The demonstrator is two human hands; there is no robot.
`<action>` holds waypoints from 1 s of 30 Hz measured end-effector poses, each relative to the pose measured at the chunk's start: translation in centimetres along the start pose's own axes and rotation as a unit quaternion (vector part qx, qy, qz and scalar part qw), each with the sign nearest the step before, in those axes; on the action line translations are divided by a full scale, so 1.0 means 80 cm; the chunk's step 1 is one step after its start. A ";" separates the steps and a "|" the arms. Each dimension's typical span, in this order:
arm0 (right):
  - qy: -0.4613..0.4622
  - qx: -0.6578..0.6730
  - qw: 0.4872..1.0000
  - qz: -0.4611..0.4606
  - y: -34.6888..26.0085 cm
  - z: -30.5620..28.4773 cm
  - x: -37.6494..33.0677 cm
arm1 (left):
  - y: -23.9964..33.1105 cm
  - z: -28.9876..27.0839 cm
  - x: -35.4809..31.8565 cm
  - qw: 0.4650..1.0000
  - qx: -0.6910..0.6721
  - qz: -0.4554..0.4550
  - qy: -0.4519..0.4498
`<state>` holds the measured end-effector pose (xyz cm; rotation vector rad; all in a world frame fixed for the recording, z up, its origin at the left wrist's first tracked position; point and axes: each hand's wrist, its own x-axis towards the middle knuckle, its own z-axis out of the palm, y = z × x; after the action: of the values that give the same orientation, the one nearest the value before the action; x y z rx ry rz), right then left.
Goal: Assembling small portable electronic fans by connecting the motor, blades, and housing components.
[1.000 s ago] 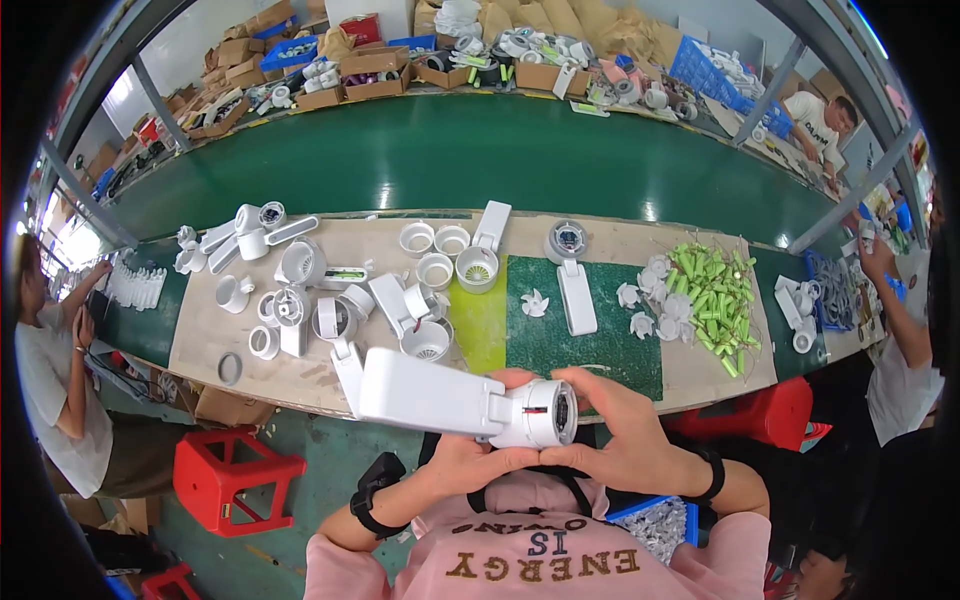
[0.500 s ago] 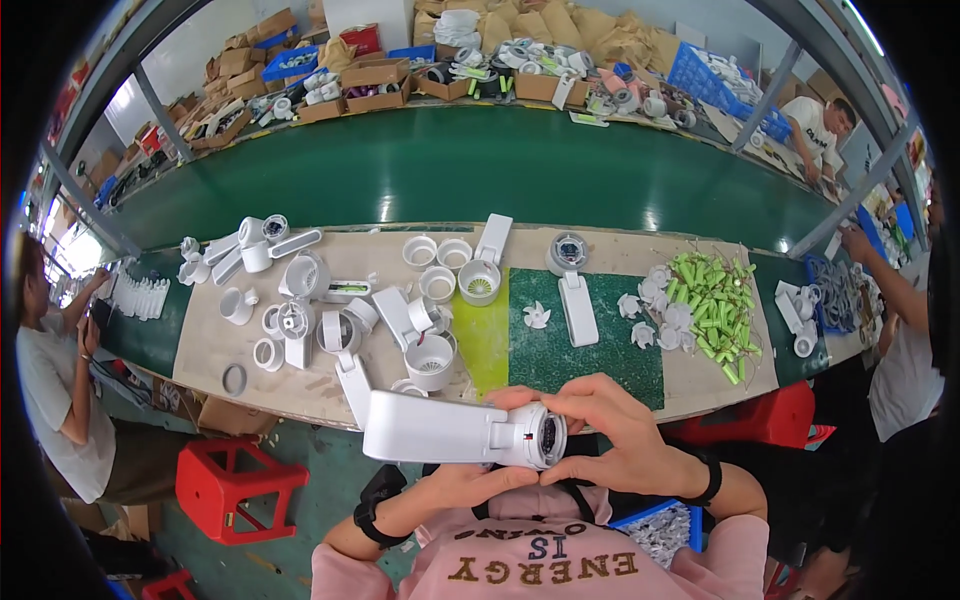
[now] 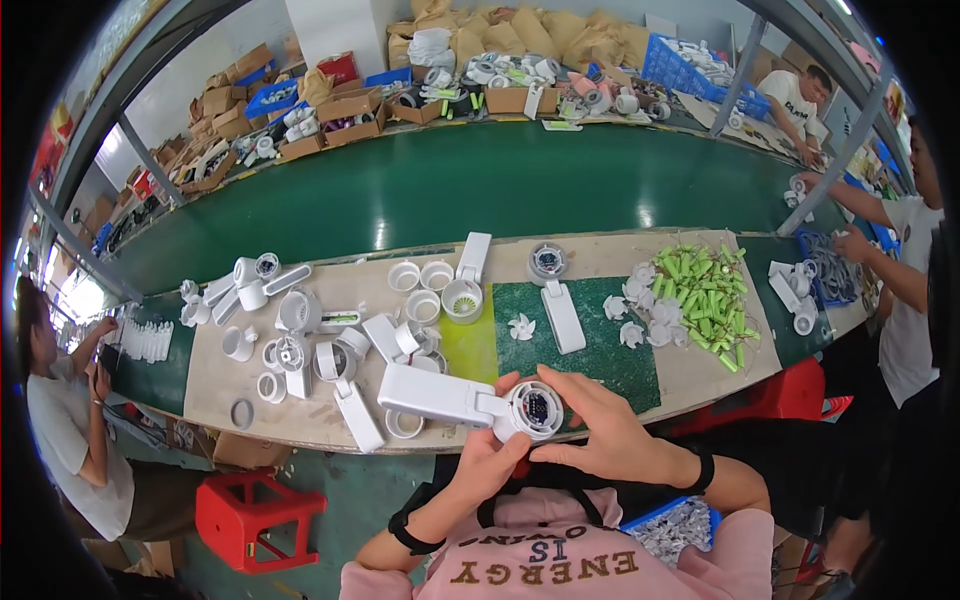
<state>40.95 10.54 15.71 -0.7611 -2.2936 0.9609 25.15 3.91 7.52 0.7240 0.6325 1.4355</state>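
At the lower centre of the frame, two bare hands hold a white plastic device with a flat rectangular arm and a round, open head point(image 3: 468, 402) in front of a brown-covered worktable point(image 3: 222, 375). The left hand point(image 3: 483, 466) pinches the head, thumb on the near side and fingers behind; the right hand point(image 3: 612, 440) curves around its right side, forefinger above, thumb below, closed on the rim. Half a second ago the head's open end faced right; now it has turned up toward the viewer, baring a dark circuit board point(image 3: 538, 407), which probably gives the person a direct look inside. Beyond, mid-frame, a small white fan wheel point(image 3: 522, 327) lies on a rough dark-green mat point(image 3: 620, 375). Right of centre are heaped light-green cylinders point(image 3: 705, 305) with thin wires. Open brown cardboard boxes point(image 3: 355, 138) stand toward the upper left.
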 end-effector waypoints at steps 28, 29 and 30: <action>0.131 -0.290 0.895 0.313 0.333 -0.130 0.267 | -0.011 -0.054 -0.072 0.979 0.022 -0.155 0.128; 0.131 -0.291 0.895 0.313 0.341 -0.130 0.270 | -0.009 -0.055 -0.068 0.979 0.021 -0.156 0.128; 0.135 -0.291 0.897 0.303 0.347 -0.129 0.275 | -0.006 -0.056 -0.067 0.979 0.023 -0.157 0.126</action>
<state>40.35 46.27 6.55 -1.8144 -2.1225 0.3274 21.79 -1.20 4.04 0.4539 0.9355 1.2302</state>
